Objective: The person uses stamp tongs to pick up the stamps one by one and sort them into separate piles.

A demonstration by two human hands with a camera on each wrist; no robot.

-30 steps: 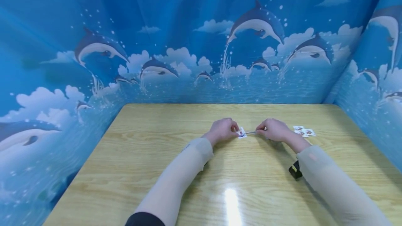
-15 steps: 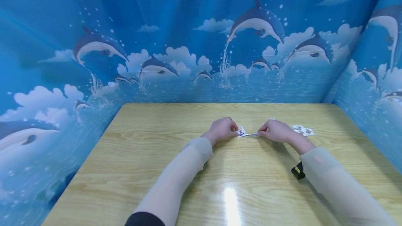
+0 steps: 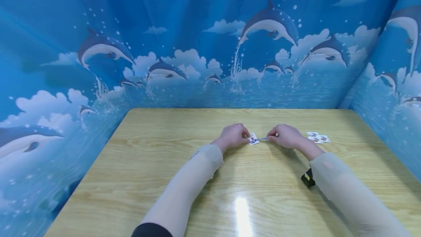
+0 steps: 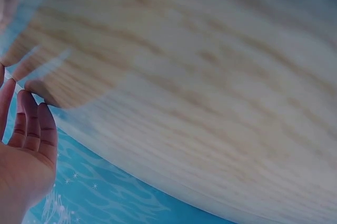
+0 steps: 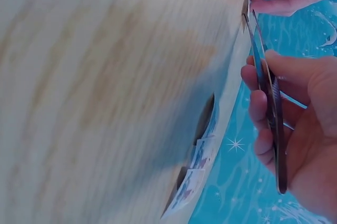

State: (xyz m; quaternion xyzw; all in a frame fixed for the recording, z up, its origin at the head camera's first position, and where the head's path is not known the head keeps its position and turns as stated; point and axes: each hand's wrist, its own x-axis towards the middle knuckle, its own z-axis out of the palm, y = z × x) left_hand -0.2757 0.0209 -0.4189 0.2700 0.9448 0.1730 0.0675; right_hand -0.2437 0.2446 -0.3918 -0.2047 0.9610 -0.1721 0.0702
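Note:
In the head view, my left hand (image 3: 231,135) pinches the left edge of a small white card with a coloured print (image 3: 254,139). My right hand (image 3: 287,135) grips slim metal tweezers (image 5: 271,95) along their length, the rear end lying against the palm. Their tips point left and reach over the card's face in the head view; whether they grasp anything is too small to tell. The right wrist view shows the left hand's fingertips (image 5: 271,5) at a thin edge near those tips, which stand slightly apart. In the left wrist view, the left hand (image 4: 31,150) appears only partly.
Several small printed cards (image 3: 318,138) lie overlapping on the wooden table (image 3: 158,178), right of my right hand. A black and yellow object (image 3: 308,178) shows beneath the right forearm. A blue dolphin-print curtain (image 3: 197,39) stands behind the table and along its sides.
Half a second ago the right hand and tweezers had drawn right, to the card's edge; now they are back left over the card. The left hand stays put.

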